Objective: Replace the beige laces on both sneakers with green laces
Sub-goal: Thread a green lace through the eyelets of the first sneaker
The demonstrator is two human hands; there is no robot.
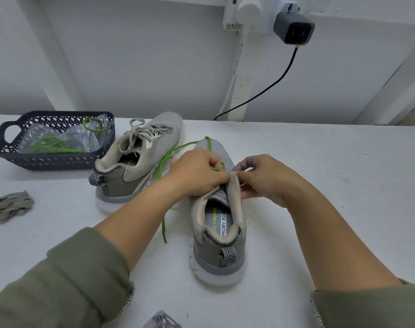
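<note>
Two grey sneakers stand on the white table. The near sneaker points away from me and carries a green lace, whose loose end trails down to the left of the shoe. My left hand pinches the green lace at the eyelets. My right hand pinches the sneaker's right collar edge near the top eyelet. The far sneaker sits to the left with its beige laces threaded and tied.
A dark mesh basket at the far left holds plastic bags and more green laces. A removed beige lace lies bunched at the left edge. A black cable hangs from a wall charger behind the table.
</note>
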